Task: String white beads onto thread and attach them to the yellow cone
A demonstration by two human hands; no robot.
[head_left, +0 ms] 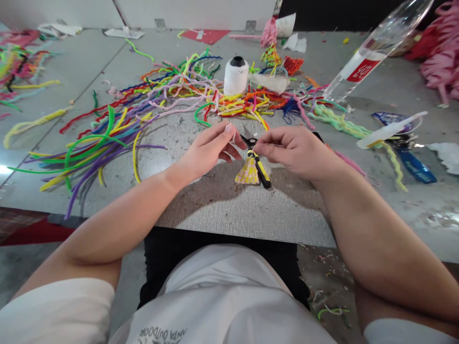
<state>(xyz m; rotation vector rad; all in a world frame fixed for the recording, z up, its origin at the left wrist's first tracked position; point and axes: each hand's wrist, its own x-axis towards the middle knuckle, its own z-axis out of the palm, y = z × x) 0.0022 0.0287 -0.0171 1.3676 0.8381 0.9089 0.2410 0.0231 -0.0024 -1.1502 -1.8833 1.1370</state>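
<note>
My left hand (211,150) and right hand (297,153) meet over the middle of the bench (222,210), a little in from its near edge, fingertips almost touching. Left thumb and forefinger are pinched together on something tiny and pale, maybe a short string of beads, though it is too small to be sure. Right fingers are closed too, pinched on what looks like a fine thread running toward the left hand; I can barely make it out. Just below them the cone (247,172), a small yellow-and-pink woven piece, lies with its narrow tip pointing away from me toward the hands and its wide base toward the near edge, long axis running near to far. Right beside it, touching, are the snips (256,162), black with a yellow stripe, blades aimed at the far edge and handle angled toward me and to the right. Beyond, a heap of pipe cleaners (150,105) spreads across the far left, with a white spool (235,75) standing upright behind it and a clear bottle (376,48) tilted at the far right. Risk as I see it: the pinched bit is so small that any slack in my grip could drop it into the fluff on the bench, and my right hand sits close over the blades, so a careless dip could nick a finger or cut the thread.
</note>
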